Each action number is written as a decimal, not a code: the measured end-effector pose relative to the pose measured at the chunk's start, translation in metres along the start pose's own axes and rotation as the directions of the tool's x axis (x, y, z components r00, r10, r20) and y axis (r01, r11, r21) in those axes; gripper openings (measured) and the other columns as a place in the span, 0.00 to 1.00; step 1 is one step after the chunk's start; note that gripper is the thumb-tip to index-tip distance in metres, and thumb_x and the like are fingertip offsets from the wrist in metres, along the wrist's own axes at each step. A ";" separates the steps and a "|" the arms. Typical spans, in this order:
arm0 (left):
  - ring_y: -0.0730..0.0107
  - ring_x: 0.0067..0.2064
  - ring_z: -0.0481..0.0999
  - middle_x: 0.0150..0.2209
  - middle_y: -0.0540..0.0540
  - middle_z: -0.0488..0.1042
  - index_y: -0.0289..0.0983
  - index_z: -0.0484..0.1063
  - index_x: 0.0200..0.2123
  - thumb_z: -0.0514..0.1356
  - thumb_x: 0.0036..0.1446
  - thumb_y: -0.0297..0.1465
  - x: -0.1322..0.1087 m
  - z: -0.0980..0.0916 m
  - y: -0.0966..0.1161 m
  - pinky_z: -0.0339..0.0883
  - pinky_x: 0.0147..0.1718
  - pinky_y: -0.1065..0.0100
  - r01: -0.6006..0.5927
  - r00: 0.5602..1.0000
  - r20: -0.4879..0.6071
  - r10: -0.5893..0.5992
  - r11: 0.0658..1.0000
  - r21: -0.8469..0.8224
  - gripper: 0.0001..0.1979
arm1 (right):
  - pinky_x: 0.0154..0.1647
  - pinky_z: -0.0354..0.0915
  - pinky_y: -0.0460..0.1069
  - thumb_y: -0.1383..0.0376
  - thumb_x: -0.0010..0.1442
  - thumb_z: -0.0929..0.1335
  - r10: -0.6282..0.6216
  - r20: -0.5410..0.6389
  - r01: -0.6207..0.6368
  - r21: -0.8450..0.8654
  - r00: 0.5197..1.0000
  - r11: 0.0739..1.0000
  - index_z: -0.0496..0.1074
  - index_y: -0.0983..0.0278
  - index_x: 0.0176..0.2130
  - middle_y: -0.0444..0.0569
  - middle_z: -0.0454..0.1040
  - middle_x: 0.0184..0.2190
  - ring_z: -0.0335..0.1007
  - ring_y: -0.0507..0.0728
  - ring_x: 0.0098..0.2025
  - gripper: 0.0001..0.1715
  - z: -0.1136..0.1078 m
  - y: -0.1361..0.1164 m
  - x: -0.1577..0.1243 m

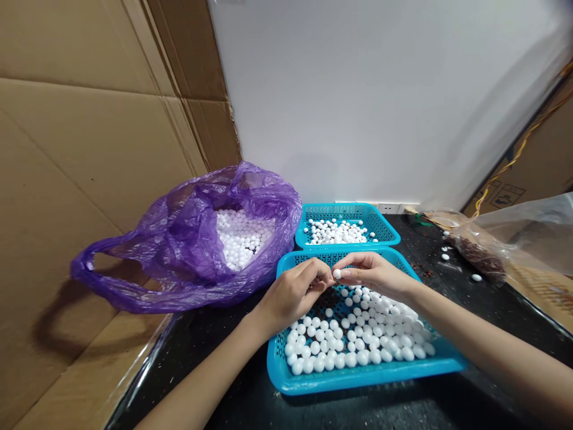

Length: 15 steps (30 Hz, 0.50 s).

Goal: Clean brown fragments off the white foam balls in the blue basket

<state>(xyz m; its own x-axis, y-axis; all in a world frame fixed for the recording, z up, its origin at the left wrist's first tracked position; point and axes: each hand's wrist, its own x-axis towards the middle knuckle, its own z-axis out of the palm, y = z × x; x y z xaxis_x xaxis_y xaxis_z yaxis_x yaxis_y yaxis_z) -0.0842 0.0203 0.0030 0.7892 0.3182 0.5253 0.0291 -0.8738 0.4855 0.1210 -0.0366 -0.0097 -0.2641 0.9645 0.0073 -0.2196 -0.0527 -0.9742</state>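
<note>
Left hand [293, 292] and right hand [371, 273] meet, fingertips pinched together.

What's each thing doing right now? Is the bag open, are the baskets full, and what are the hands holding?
purple bag: open, white balls inside.
near basket: partly filled with the same balls.
far basket: holds a thin layer of them.
right hand: pinching one white ball.
left hand: fingers curled beside that ball; grip unclear.
clear bag: lying on its side.

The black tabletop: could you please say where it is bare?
Bare: the tabletop strip before the near basket, and right of it up to the clear bag, bar stray balls. Crowded: purple bag against that and the far basket.
</note>
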 end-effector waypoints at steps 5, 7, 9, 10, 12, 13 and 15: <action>0.74 0.36 0.71 0.35 0.49 0.69 0.37 0.61 0.36 0.52 0.58 0.20 -0.001 0.000 -0.001 0.66 0.34 0.73 -0.007 1.000 0.002 0.007 1.000 -0.008 0.07 | 0.41 0.66 0.48 0.63 0.52 0.74 0.019 -0.001 -0.019 -0.025 1.000 1.000 0.77 0.63 0.35 0.46 0.77 0.33 0.71 0.50 0.34 0.08 -0.001 0.000 0.000; 0.74 0.36 0.71 0.35 0.49 0.69 0.37 0.61 0.36 0.52 0.58 0.19 -0.001 0.000 -0.001 0.66 0.34 0.73 -0.008 1.000 0.006 0.008 1.000 -0.011 0.07 | 0.41 0.66 0.47 0.63 0.52 0.74 0.023 -0.003 -0.023 -0.032 1.000 0.999 0.78 0.63 0.35 0.46 0.77 0.33 0.71 0.50 0.34 0.08 -0.001 0.000 -0.001; 0.74 0.36 0.70 0.36 0.49 0.68 0.37 0.61 0.36 0.52 0.58 0.19 -0.002 0.000 -0.001 0.66 0.34 0.73 -0.007 1.000 0.014 0.008 1.000 -0.013 0.08 | 0.41 0.66 0.47 0.63 0.52 0.74 0.029 -0.003 -0.029 -0.037 1.000 0.999 0.78 0.63 0.35 0.46 0.77 0.33 0.71 0.50 0.34 0.08 0.000 0.000 -0.001; 0.74 0.36 0.70 0.36 0.49 0.68 0.37 0.61 0.36 0.52 0.58 0.18 -0.002 0.000 -0.001 0.66 0.34 0.73 -0.007 1.000 0.016 0.007 1.000 -0.012 0.08 | 0.41 0.66 0.47 0.63 0.52 0.74 0.031 -0.002 -0.031 -0.039 1.000 0.999 0.78 0.63 0.35 0.46 0.77 0.33 0.71 0.50 0.34 0.09 0.000 0.000 -0.001; 0.74 0.36 0.70 0.36 0.49 0.68 0.37 0.61 0.35 0.52 0.57 0.18 -0.002 0.000 -0.002 0.66 0.33 0.73 -0.011 1.000 0.020 0.011 1.000 -0.011 0.08 | 0.41 0.66 0.47 0.63 0.52 0.74 0.036 -0.003 -0.036 -0.039 0.999 0.999 0.78 0.63 0.35 0.46 0.77 0.33 0.71 0.49 0.34 0.09 0.001 0.000 -0.001; 0.74 0.36 0.70 0.36 0.49 0.68 0.37 0.60 0.35 0.52 0.57 0.18 -0.002 0.000 -0.002 0.65 0.33 0.73 -0.014 1.000 0.020 0.014 1.000 -0.011 0.08 | 0.41 0.66 0.46 0.63 0.51 0.74 0.040 -0.004 -0.040 -0.039 0.999 0.998 0.78 0.63 0.35 0.46 0.77 0.33 0.71 0.49 0.34 0.09 0.002 0.000 -0.001; 0.75 0.36 0.70 0.36 0.49 0.68 0.37 0.60 0.34 0.52 0.58 0.18 -0.002 -0.001 -0.001 0.65 0.33 0.74 -0.018 1.000 0.020 0.019 1.000 -0.014 0.08 | 0.41 0.66 0.46 0.63 0.51 0.74 0.047 -0.010 -0.047 -0.038 0.999 0.998 0.78 0.63 0.35 0.46 0.77 0.33 0.71 0.49 0.34 0.09 0.003 0.000 -0.002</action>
<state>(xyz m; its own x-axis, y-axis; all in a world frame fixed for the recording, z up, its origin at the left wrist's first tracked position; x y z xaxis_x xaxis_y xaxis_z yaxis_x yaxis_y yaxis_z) -0.0863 0.0212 0.0018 0.8019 0.2941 0.5200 0.0061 -0.8744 0.4851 0.1192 -0.0390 -0.0087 -0.2646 0.9635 -0.0408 -0.1713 -0.0886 -0.9812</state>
